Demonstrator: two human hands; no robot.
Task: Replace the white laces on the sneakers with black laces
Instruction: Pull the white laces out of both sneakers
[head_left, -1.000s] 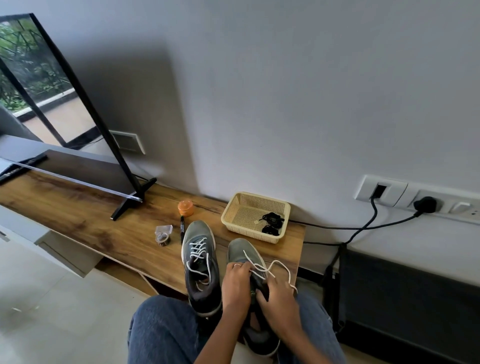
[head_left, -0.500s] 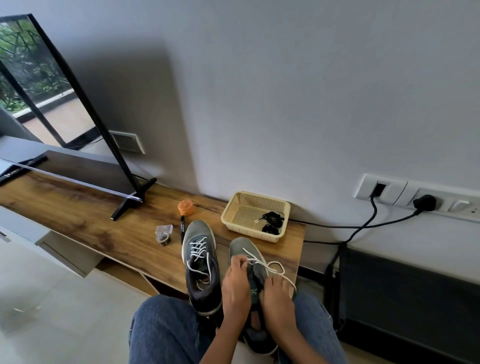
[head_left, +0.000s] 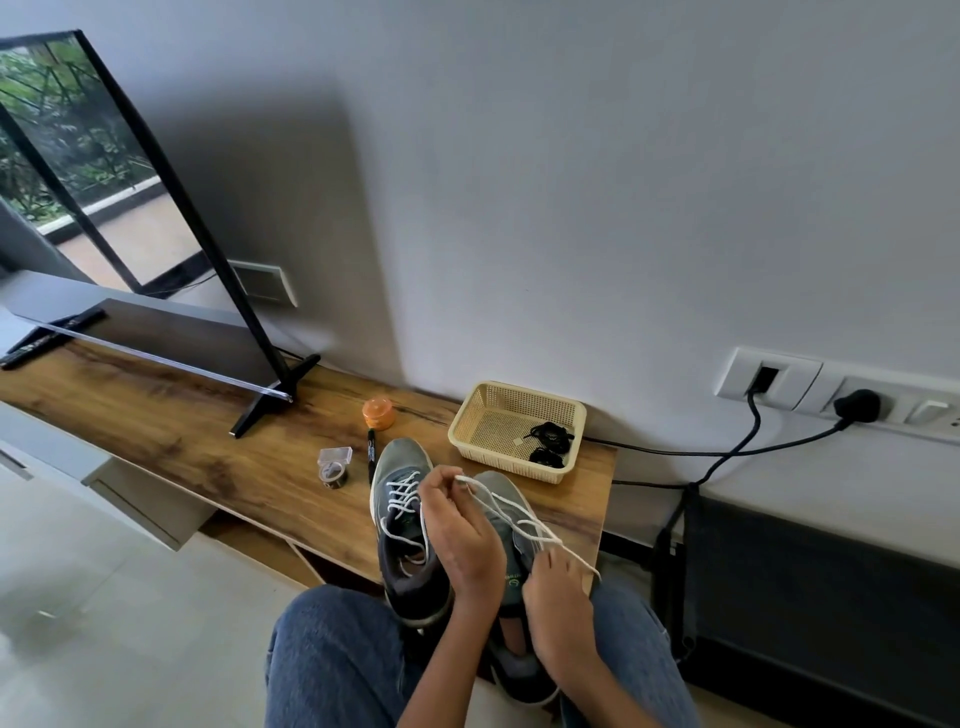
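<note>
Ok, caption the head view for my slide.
Left hand pulls white lace from right sneaker; right hand steadies it; black laces wait in basket.

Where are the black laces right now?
In the head view, the black laces lie bundled in the right part of the cream basket, on the wooden shelf's right end behind the sneakers.

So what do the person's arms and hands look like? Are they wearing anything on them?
Both hands are bare: the left hand and right hand have no gloves, and no rings or watch show. The forearms are bare too, with no sleeves in view. Below them you can see blue jeans on the person's legs.
</note>
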